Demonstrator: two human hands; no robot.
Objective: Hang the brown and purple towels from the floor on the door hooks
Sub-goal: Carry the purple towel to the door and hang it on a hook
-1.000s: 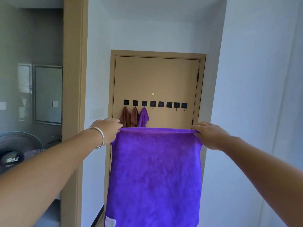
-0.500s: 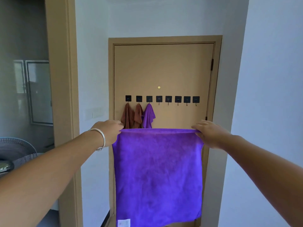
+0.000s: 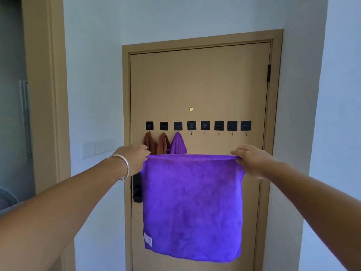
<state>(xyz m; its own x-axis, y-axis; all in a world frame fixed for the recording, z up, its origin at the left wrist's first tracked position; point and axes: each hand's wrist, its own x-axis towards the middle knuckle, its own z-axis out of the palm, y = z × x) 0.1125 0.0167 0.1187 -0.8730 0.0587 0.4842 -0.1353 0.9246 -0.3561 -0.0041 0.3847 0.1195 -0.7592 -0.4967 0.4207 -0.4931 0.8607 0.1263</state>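
You've got the soft, limp purple microfibre towel [image 3: 192, 208] stretched at 6 o'clock below the black door hooks [image 3: 205, 126], left hand [image 3: 134, 158] and right hand [image 3: 252, 160] each pinching a top corner; light, floppy, so regrip mid-edge to hook it.

door [image 3: 199, 85]: fills more of the view than 1.0 s ago; black lock [image 3: 137, 189] now visible at its left edge.
hooks [image 3: 197, 125]: row larger, nearer.
purple towel [image 3: 192, 208]: bottom hem now in view; earlier cut off by frame edge.
fan: nearly out of view, left.
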